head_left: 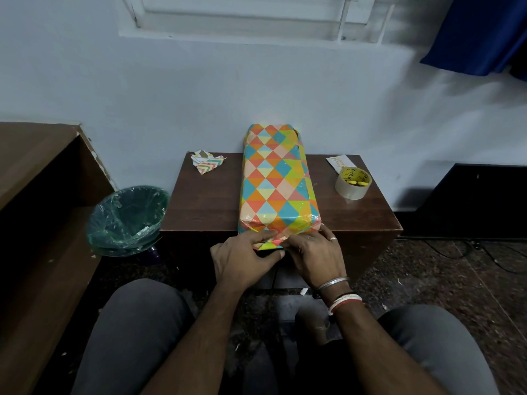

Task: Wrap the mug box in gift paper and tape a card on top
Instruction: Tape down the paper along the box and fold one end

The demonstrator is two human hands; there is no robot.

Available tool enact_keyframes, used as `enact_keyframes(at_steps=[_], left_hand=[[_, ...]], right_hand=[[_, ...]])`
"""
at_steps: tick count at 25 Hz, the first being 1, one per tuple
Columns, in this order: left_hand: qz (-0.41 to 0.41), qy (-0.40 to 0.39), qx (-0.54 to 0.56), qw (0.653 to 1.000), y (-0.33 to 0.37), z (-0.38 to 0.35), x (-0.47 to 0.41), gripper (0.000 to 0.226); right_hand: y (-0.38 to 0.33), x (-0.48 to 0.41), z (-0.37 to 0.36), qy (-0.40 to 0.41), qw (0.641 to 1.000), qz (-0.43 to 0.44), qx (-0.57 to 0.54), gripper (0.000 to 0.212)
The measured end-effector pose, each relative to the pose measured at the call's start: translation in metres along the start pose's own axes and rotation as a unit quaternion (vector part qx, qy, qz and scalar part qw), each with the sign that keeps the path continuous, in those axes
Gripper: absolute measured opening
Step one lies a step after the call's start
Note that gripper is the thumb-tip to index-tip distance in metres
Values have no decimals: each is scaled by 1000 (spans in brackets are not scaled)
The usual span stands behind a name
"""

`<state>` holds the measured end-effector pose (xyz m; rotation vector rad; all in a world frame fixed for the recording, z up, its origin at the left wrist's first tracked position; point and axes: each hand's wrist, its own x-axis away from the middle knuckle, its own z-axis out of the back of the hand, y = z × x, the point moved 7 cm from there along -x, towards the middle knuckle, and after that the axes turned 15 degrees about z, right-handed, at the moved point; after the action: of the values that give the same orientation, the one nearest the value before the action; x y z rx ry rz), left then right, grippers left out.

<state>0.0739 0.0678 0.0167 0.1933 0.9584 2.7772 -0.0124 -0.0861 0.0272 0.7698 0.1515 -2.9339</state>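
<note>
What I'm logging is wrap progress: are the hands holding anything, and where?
The left hand pinches the folded paper flap at the wrapped mug box's near end; the right hand lies on that end, grip unclear.

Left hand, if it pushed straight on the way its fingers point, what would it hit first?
Probably the near end of the long box wrapped in multicoloured triangle paper, whose flap the left hand now pinches; depth is unclear.

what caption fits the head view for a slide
Left hand pinches and right hand presses the end flap of the gift-wrapped box on a wooden table; tape roll and card nearby.
</note>
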Motion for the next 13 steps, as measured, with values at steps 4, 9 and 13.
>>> enact_keyframes(at_steps=[4, 9, 13], left_hand=[[-64, 43, -127, 989, 6, -2, 1, 31], [-57, 68, -167, 982, 5, -6, -2, 28], [-72, 97, -165, 979, 9, 0, 1, 29]], right_hand=[[-4, 0, 2, 7, 1000, -2, 14, 17], [-4, -2, -3, -4, 1000, -3, 18, 19], [-3, -5, -10, -27, 998, -6, 63, 25]])
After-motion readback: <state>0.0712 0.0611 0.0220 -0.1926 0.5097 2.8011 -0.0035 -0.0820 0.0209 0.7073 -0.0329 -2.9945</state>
